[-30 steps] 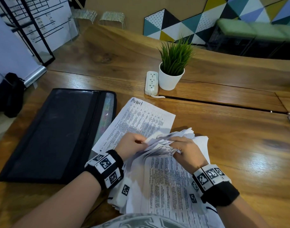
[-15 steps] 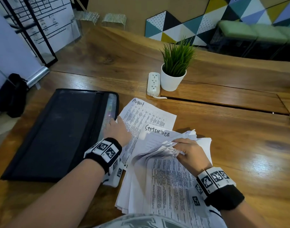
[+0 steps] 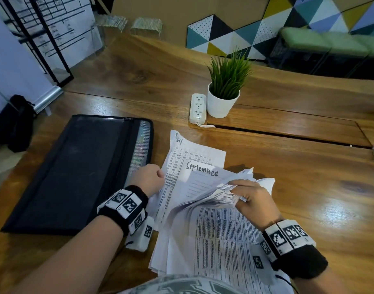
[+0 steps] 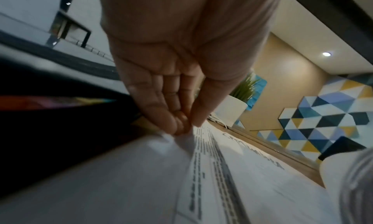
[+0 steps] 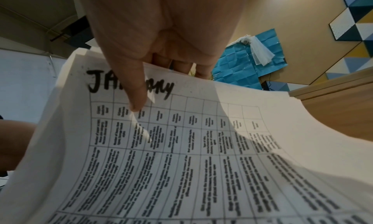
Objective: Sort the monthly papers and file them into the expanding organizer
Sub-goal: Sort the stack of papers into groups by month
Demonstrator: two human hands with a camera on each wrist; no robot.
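Observation:
A pile of printed monthly papers (image 3: 222, 240) lies on the wooden table in front of me. My right hand (image 3: 248, 195) grips the lifted, curled top edges of several sheets (image 3: 215, 198); the uppermost reads "January" (image 5: 181, 131), with my thumb on it. Below, a sheet headed "September" (image 3: 201, 172) shows, over an "August" sheet (image 3: 177, 153) whose left edge is lifted. My left hand (image 3: 149, 180) pinches that left edge (image 4: 181, 136) between fingers and thumb. The black expanding organizer (image 3: 75, 172) lies flat to the left, its coloured pockets showing at its right edge.
A white potted plant (image 3: 223, 100) and a white power strip (image 3: 197, 109) stand beyond the papers. A slot runs across the table (image 3: 288, 132) behind them. A dark bag (image 3: 14, 122) sits on the floor at left. Bare wood (image 3: 309, 187) lies to the right.
My left hand left the lifted sheets, went to the left edge of the August sheet and pinched it up. The September sheet became visible. The right hand stays on the curled sheets.

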